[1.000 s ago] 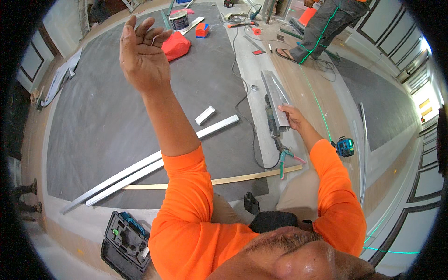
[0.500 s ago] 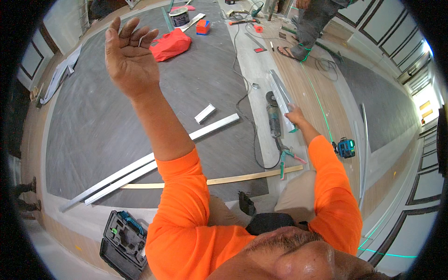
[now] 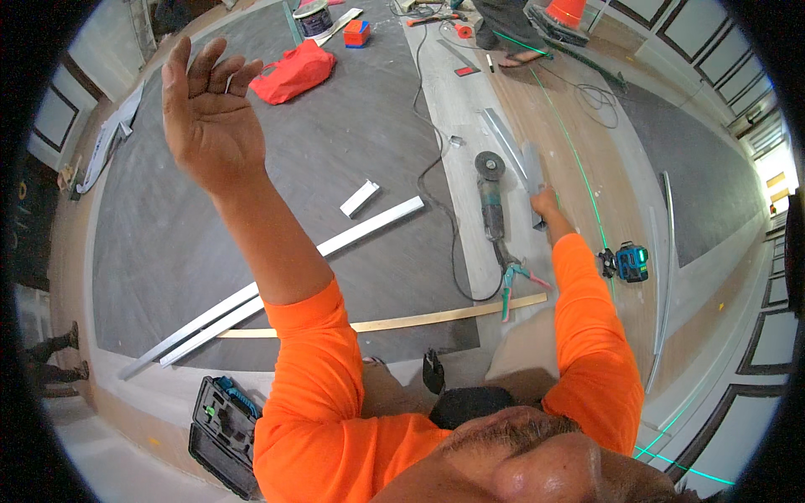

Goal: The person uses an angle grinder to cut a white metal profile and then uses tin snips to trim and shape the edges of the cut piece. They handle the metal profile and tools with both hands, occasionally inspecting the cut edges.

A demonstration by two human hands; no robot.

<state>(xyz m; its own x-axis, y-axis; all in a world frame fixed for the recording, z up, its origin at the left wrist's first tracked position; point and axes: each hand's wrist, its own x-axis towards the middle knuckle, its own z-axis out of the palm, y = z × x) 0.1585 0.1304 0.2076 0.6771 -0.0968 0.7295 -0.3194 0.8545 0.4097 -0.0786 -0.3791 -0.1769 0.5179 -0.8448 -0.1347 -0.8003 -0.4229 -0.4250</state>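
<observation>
While my left hand [image 3: 214,126] hangs empty, fingers spread, my right hand [image 3: 546,202] grips the metal channel [image 3: 532,165], angle grinder [image 3: 490,194] leftward; likely light, stiff, best held mid-length.

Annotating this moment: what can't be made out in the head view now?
Head view throughout.
Co-worker: upper body cut off by top edge.
Pail: top cut off by same edge.
Open case: right part hidden behind the left sleeve.
Right hand: exact finger placement on metal channel too small to tell.
</observation>
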